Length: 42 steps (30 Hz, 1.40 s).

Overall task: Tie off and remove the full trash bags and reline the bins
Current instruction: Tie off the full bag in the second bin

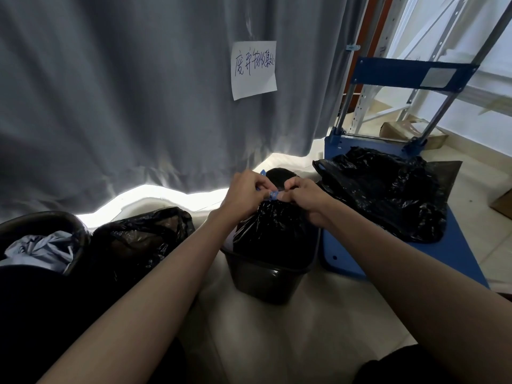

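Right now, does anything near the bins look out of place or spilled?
Nothing is spilled. One oddity: the left bin holds loose pale blue cloth, not a tied bag. Another black bag lies slumped on the blue cart.

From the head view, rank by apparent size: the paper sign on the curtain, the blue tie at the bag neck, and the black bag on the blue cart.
1. Black bag on the blue cart, largest.
2. Paper sign.
3. Blue tie, smallest, mostly hidden by both hands' grip.
The sign hangs farther from the camera, so its true size is less certain.
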Motion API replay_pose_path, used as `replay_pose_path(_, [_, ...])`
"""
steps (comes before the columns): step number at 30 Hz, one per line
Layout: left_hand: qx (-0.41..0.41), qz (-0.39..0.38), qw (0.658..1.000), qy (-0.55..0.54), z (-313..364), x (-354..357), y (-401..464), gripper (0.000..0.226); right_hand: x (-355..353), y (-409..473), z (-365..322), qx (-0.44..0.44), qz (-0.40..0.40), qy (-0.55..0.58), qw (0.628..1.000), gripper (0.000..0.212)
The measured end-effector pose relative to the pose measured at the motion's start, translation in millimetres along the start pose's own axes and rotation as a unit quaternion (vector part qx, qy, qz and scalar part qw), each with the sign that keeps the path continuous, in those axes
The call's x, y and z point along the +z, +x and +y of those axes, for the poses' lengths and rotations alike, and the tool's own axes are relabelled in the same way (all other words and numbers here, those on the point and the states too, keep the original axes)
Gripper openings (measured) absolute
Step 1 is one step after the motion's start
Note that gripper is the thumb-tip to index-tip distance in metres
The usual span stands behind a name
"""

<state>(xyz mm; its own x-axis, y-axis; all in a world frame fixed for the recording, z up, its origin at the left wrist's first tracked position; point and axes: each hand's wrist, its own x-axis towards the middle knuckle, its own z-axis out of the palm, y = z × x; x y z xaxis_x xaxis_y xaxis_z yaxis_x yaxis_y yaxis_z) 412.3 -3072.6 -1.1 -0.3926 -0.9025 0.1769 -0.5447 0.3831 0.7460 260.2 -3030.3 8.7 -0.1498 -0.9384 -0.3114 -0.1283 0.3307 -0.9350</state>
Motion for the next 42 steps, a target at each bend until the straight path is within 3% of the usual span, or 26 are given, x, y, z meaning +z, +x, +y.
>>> replay_pose_path(5, [0.006,-0.014,1.0,-0.013,-0.6,-0.4,0.2,0.011,1.3,-1.0,-0.4,-0.006,-0.029,-0.029,0.999,0.032])
replay_pose_path(16, [-0.026,-0.017,1.0,-0.002,-7.2,2.5,-2.2,0.009,-2.6,-2.6,3.8,-0.063,0.039,-0.098,0.992,0.026])
replay_pose_path(21, [-0.026,-0.01,1.0,-0.001,-8.0,0.8,-3.7,0.026,-4.8,-2.7,7.5,-0.079,0.039,-0.135,0.987,0.01])
replay_pose_path(26, [-0.039,-0.011,0.999,0.006,-9.6,2.0,-4.7,0.014,-4.7,-4.1,5.9,-0.07,0.039,-0.163,0.983,0.004])
replay_pose_path(34, [-0.06,-0.048,0.997,0.005,-9.5,0.0,-4.7,0.013,-0.4,-8.6,2.4,-0.057,0.014,-0.148,0.987,0.026])
replay_pose_path(42, [-0.068,-0.056,0.995,-0.048,-5.9,-3.8,-3.9,0.009,0.8,-6.5,7.8,-0.068,0.015,-0.144,0.987,0.009])
